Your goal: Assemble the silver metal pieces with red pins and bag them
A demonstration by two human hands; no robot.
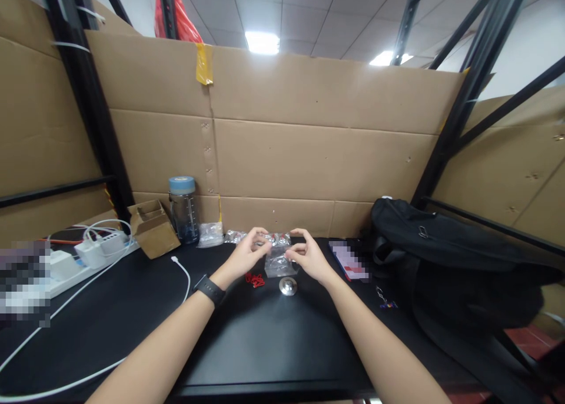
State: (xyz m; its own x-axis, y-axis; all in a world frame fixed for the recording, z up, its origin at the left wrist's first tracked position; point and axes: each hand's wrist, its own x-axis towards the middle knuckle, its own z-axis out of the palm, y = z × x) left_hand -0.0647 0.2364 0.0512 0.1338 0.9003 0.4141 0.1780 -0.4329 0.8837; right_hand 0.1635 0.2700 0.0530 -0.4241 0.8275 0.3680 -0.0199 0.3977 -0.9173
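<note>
Mid-table, on the black tabletop [273, 345], a clear plastic packet [281, 267] sits between the left hand [247, 252] and right hand [311, 258]. Near edge faces the wearer, running roughly side to side; far end is lost among the fingers and clutter, so long axis can't be called. Forefinger and thumb stand apart on both hands, curved toward each other; can't tell whether other fingers pinch the film. Packet is see-through, glossy, wrinkled; glare makes its contents unreadable. Small shiny packets [235, 237] behind, partly covered by the left hand. Silver disc [288, 286], round with raised centre, just nearer the wearer. Red cord [255, 280] bunched left of the packet. Phone [346, 258] off right, screen partly pixelated.
</note>
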